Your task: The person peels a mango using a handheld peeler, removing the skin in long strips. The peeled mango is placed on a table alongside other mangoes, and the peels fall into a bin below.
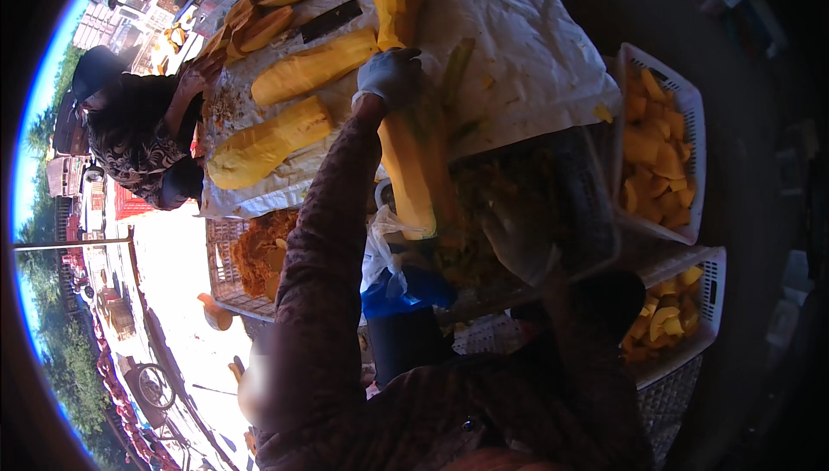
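My left hand (390, 75), in a light work glove, is closed on the far end of a long, yellow-orange pumpkin (408, 173). This pumpkin slants off the cloth-covered table (518, 50) towards me; part of its right side is green and blurred. My gloved right hand (518, 234) is to the right of the pumpkin's near end, over a crate (592, 231) with dark peelings. Blur and shadow hide its fingers and anything in them. Two peeled long pumpkins (314, 66) (269, 144) lie left of my left arm, and another (396, 1) lies beyond my left hand.
Halved pumpkins (262, 30) and a dark flat rectangular object (331, 21) lie at the far left of the table. A person (139, 128) works there. White crates (696, 147) (712, 296) at right hold pumpkin chunks. A crate (223, 270) holds orange pulp. A blue bag (401, 293) hangs before me.
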Tool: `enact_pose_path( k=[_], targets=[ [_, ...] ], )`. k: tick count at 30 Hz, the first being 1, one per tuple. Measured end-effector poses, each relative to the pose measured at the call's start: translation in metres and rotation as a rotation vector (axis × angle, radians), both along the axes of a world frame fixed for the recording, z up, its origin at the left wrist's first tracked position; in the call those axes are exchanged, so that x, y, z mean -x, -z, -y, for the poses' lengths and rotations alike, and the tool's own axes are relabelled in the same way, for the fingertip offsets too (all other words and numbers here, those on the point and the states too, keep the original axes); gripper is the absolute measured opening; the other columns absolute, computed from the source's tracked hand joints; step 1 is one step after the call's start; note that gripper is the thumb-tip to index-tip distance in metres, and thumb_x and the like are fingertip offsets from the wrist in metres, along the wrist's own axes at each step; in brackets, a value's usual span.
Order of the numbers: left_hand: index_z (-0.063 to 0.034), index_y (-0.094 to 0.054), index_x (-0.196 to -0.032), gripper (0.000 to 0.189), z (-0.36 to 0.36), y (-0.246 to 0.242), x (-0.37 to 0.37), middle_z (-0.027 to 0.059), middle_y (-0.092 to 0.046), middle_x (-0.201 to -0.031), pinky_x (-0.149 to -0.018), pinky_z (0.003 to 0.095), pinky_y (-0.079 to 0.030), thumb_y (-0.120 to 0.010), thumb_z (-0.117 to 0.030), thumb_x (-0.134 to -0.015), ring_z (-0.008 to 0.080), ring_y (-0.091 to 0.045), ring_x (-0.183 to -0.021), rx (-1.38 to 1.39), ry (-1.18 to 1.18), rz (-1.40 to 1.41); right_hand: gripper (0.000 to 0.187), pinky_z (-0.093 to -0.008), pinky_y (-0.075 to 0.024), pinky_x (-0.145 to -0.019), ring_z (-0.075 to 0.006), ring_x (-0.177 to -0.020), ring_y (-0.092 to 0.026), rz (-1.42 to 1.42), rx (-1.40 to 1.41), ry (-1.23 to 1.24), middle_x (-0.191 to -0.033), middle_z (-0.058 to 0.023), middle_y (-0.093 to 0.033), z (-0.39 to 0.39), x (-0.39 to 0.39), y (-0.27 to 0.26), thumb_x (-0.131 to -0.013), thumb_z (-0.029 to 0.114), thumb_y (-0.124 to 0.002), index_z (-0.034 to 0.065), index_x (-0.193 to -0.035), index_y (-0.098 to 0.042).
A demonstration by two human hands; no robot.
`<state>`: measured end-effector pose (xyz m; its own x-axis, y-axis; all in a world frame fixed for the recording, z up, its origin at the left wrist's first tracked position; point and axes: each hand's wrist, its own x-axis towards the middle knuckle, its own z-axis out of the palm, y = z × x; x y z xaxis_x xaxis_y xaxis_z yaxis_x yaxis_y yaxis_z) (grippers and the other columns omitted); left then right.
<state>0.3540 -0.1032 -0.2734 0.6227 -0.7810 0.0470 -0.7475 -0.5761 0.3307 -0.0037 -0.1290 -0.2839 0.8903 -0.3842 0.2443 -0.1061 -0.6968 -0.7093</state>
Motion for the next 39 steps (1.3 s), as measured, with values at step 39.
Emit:
enact_pose_path(
  k=[39],
  targets=[
    [-0.0296,-0.073,-0.137,0.046,0.024,0.021,0.000,0.0102,-0.073,-0.135,-0.107,0.0462,-0.052,-0.055,-0.044,-0.097,0.0343,-0.067,-0.126,-0.064,-0.038,0.013,0.047,-0.0455,-0.0562,-0.098,-0.0319,-0.121,-0.067,-0.246,0.084,0.027,-0.134,-0.0178,-0.067,-0.069,0.058,-0.010,-0.104,0.026,-0.067,0.0086,-0.147,-0.056]
  ],
)
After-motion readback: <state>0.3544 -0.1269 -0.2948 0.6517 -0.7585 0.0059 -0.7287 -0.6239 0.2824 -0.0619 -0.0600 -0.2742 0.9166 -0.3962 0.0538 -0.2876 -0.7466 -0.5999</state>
